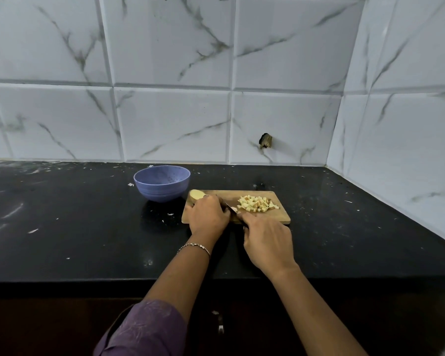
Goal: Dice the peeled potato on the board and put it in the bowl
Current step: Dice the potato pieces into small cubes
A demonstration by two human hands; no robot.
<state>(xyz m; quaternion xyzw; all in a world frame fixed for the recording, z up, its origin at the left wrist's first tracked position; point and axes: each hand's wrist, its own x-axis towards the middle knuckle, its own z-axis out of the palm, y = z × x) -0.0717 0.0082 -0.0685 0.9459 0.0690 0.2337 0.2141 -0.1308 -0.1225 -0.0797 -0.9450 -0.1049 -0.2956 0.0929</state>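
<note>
- Two hands work at the near edge of the board, head view only.
- left hand: fingers curled down, pinning a potato piece to the board. Only its pale edge shows at the blade, likely held so it won't slide under the cut.
- right hand: wrapped round the handle of the knife, blade angled across the board's left half.
- diced cubes: heaped right of centre on the board, seemingly pushed clear of the cutting spot.
- uncut chunk: on the board's far left corner, probably waiting its turn.
- bowl: purple, just beyond the board's left end, close for the transfer. No dice visible inside.
- desk: black, glossy, flecked with pale scraps left of the board.
- wall: white marbled tiles behind the board, meeting a side wall to its right. A dark hole sits above the board's right end.
</note>
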